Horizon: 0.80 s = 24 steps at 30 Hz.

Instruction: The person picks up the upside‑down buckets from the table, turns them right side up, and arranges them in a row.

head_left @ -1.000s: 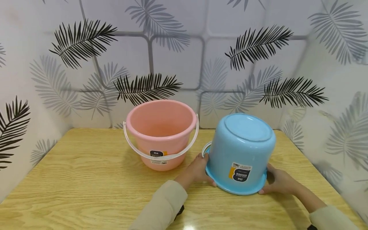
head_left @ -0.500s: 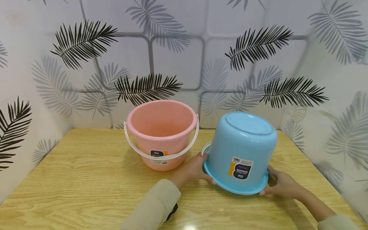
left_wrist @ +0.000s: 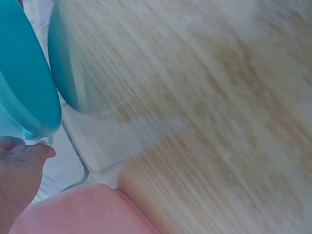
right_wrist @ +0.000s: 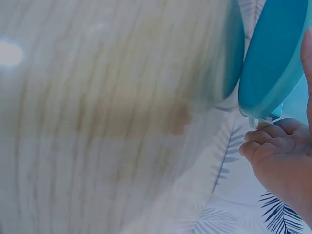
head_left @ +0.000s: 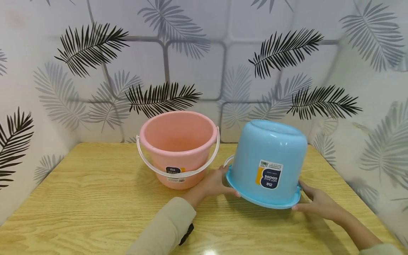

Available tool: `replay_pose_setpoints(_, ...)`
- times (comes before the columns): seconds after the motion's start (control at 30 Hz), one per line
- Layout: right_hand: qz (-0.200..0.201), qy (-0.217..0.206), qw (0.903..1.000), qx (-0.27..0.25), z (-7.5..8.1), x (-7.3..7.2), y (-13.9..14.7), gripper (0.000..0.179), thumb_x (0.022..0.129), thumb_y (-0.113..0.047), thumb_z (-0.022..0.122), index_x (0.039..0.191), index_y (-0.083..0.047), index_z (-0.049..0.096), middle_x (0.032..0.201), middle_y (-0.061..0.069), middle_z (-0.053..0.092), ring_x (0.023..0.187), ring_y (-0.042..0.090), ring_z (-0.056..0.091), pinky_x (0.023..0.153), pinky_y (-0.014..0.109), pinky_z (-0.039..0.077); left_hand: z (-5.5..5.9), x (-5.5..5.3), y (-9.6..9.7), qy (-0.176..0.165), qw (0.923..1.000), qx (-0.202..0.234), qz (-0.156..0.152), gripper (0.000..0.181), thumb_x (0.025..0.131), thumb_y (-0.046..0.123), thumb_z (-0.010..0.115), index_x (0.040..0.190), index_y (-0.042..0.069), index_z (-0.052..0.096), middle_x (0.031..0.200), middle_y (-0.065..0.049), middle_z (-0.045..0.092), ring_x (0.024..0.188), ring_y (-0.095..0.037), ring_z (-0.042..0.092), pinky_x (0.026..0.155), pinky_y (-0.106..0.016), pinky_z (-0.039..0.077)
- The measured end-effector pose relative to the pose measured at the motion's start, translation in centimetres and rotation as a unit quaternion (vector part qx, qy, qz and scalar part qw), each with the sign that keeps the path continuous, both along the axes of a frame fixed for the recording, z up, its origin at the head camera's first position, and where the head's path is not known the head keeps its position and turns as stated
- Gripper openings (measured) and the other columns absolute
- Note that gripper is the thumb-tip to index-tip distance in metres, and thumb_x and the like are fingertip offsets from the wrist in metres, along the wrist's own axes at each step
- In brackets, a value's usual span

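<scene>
A light-blue bucket [head_left: 269,156] is upside down on the right side of the table, tilted, its base facing up and its label inverted. My left hand [head_left: 211,183] grips its rim at the left, near the white handle [head_left: 228,161]. Opposite, my right hand [head_left: 323,203] holds the rim on the right, thumb toward the front. Both wrist views look at the darker blue inside of the bucket [left_wrist: 27,63] past the rim, which is raised off the tabletop at the near side. In the right wrist view, the fingers [right_wrist: 278,141] are at the rim's handle joint.
A pink bucket [head_left: 179,156] stands upright left of the blue one, its white handle hanging down in front. Under both is a wood-grain table [head_left: 79,198]. Behind it rises a wall [head_left: 197,63] with a leaf pattern.
Both hands have raised the blue bucket slightly and tipped its base back and away, so its label has moved up. The pink bucket has stayed in place.
</scene>
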State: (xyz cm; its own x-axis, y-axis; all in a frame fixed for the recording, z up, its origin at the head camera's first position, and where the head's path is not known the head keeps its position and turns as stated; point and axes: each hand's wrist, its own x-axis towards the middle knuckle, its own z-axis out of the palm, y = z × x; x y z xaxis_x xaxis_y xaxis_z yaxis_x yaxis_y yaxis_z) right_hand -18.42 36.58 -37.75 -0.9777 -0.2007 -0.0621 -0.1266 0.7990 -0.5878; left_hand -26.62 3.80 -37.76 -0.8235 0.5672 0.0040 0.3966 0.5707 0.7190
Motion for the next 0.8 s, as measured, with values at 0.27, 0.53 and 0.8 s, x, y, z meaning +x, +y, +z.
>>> replay_pose_setpoints(0.27, -0.012, 0.012, 0.9994, -0.031, 1.1, 0.3, 0.2, 0.081, 0.090, -0.027, 0.061, 0.144, 0.010, 0.012, 0.143, 0.037, 0.020, 0.128, 0.054, 0.028, 0.097, 0.062, 0.036, 0.8, 0.2, 0.0, -0.004, 0.9977, 0.059, 0.035, 0.095, 0.075, 0.042, 0.075, 0.144, -0.002, 0.027, 0.139, -0.019, 0.045, 0.121, -0.028, 0.051, 0.100, -0.041, 0.044)
replay_pose_setpoints(0.53, -0.062, 0.059, 0.9952, -0.048, 1.4, 0.5, -0.2, 0.063, 0.098, -0.030, 0.046, 0.145, 0.003, 0.019, 0.139, 0.033, 0.032, 0.122, 0.049, 0.041, 0.091, 0.059, 0.043, 1.2, 0.4, 0.6, 0.018, 0.9902, 0.123, 0.063, 0.091, 0.079, 0.057, 0.062, 0.140, -0.005, 0.033, 0.145, -0.022, 0.034, 0.135, -0.033, 0.035, 0.104, -0.043, 0.041)
replay_pose_setpoints(0.8, -0.108, 0.080, 0.9884, -0.071, 1.2, 0.9, -0.9, 0.058, 0.100, -0.034, 0.037, 0.143, 0.003, 0.023, 0.138, 0.035, 0.033, 0.121, 0.051, 0.041, 0.093, 0.061, 0.040, 1.0, 0.9, 1.1, 0.024, 0.9826, 0.168, 0.076, 0.085, 0.081, 0.052, 0.064, 0.141, 0.000, 0.034, 0.148, -0.019, 0.028, 0.139, -0.031, 0.028, 0.108, -0.045, 0.034)
